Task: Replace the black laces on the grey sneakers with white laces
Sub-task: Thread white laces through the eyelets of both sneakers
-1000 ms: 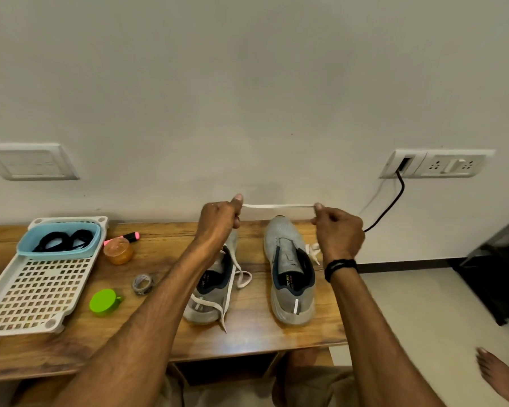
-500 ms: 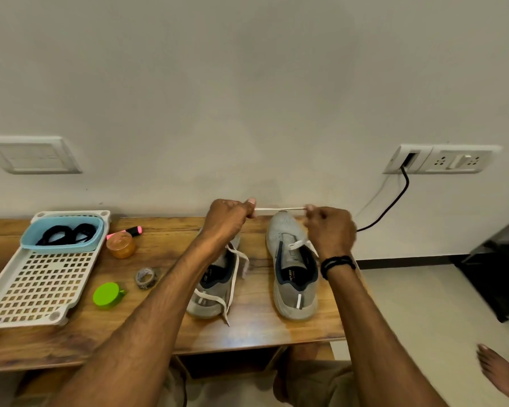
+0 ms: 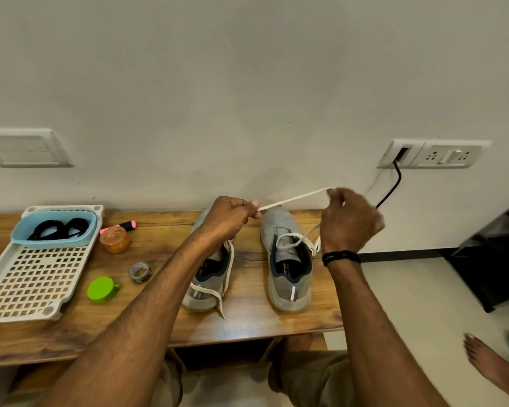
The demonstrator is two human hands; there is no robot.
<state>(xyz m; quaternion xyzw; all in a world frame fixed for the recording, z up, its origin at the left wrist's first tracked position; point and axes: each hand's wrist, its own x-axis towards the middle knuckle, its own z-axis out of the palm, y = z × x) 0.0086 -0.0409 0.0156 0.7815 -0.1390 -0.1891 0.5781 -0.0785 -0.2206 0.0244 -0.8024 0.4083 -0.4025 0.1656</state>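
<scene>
While both grey sneakers are standing side by side on the table (image 3: 165, 239), toes pointing at the wall and heels facing the near edge, the person is holding a white lace (image 3: 294, 198) stretched in the air above their toes. The left hand (image 3: 227, 218) is pinching one end of that stretch with its fingers curled tight, and the right hand (image 3: 350, 221) is gripping the other end, its fingers closed round the lace and slightly blurred. The taut piece is running left to right across the shoes' long axes and rising a little toward the right hand. From that hand the lace is dropping to the right sneaker (image 3: 279, 224) and looping over its tongue. The left sneaker (image 3: 202, 301), partly hidden behind the left forearm, is carrying a white lace that is trailing loose over its heel. The black laces (image 3: 56, 229) are lying coiled in a blue tub (image 3: 53, 242) on a white tray (image 3: 27, 283) at the table's left end.
</scene>
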